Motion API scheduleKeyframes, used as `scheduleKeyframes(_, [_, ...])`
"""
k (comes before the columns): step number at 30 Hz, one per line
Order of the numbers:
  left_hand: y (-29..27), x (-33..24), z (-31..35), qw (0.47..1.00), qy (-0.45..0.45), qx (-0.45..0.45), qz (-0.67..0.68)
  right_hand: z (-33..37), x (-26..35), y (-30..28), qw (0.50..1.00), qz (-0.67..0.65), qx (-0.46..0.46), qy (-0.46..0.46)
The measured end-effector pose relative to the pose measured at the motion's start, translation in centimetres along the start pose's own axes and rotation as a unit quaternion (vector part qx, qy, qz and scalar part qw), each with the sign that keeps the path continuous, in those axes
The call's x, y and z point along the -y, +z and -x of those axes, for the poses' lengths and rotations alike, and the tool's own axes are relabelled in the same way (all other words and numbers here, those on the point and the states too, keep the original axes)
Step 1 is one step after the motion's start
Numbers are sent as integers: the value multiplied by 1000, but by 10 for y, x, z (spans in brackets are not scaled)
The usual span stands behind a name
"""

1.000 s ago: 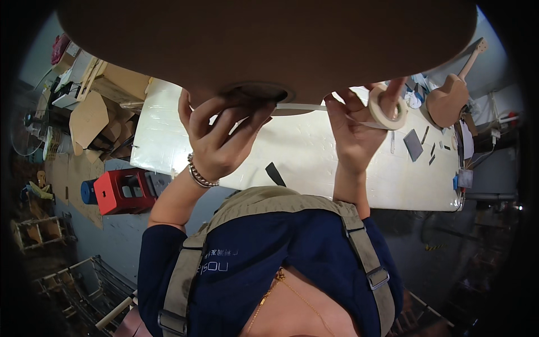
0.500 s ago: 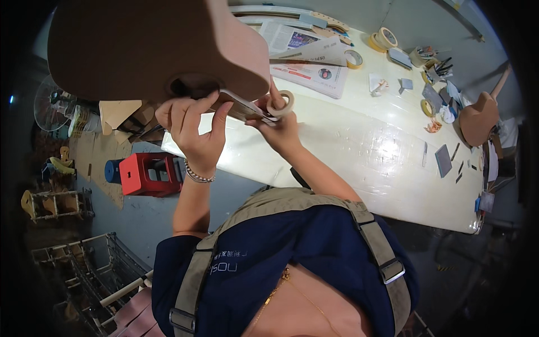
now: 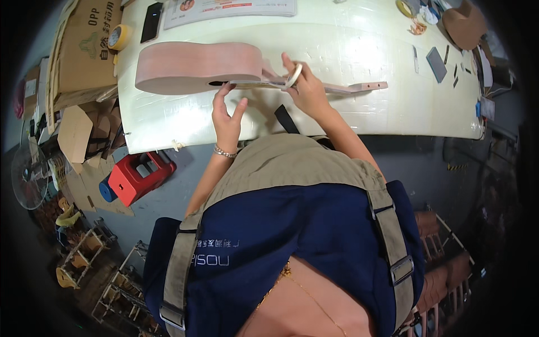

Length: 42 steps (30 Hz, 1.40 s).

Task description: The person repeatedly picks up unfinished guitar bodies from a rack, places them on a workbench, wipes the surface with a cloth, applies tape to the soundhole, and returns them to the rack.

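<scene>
An unfinished guitar [image 3: 199, 60] with a pinkish-brown body is tilted on its side above the pale table, its neck [image 3: 342, 88] running to the right. My left hand [image 3: 226, 123] is by the dark soundhole [image 3: 218, 83], fingertips touching its edge and thumb held apart. Around the fingers of my right hand [image 3: 310, 92] sits a roll of cream masking tape [image 3: 294, 75]. That hand is at the neck near the body, and its fingers partly hide the neck there. The guitar's front faces me and shows only as a thin edge.
The pale table [image 3: 359, 50] holds a newspaper [image 3: 230, 10], a black phone [image 3: 151, 22] and a grey sanding block [image 3: 436, 64]. Yellow tape [image 3: 118, 37] rests by a cardboard box [image 3: 84, 50]. Another guitar body [image 3: 465, 25] stands far right. A red stool [image 3: 140, 177] is below left.
The guitar has gone down and away from me toward the table, both hands moving with it. Its neck now shows to the right. The view has also shifted.
</scene>
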State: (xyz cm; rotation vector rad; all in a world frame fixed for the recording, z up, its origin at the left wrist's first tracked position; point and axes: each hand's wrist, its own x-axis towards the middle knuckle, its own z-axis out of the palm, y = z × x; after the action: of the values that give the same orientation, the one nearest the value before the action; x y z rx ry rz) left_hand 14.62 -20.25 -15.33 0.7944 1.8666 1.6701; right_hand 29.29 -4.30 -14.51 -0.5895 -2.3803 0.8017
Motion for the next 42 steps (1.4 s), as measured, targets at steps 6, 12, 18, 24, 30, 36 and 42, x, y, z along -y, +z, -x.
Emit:
scheduleKeyframes(6, [-8,10,-10,996,9,66,-57,-15,35,0,959,-213,-177,-66])
scheduleKeyframes(12, [-14,9,-12,996,6,79,-49,-7,48,11,931,-142,-331,59])
scheduleKeyframes(18, [-22,5,-16,991,1,116,-66,18,17,30,950,-34,-269,154])
scheduleKeyframes(24, [-38,-7,-41,954,157,160,-197,21,9,35,947,-35,-278,155])
scheduleKeyframes(30, [-45,4,-76,877,279,320,-225,20,9,34,947,-38,-284,146])
scheduleKeyframes(36, [-51,9,-79,869,279,332,-238,46,11,-24,920,-128,-342,141])
scheduleKeyframes(42, [-55,8,-79,861,279,346,-249,106,-95,-93,835,-158,-404,339])
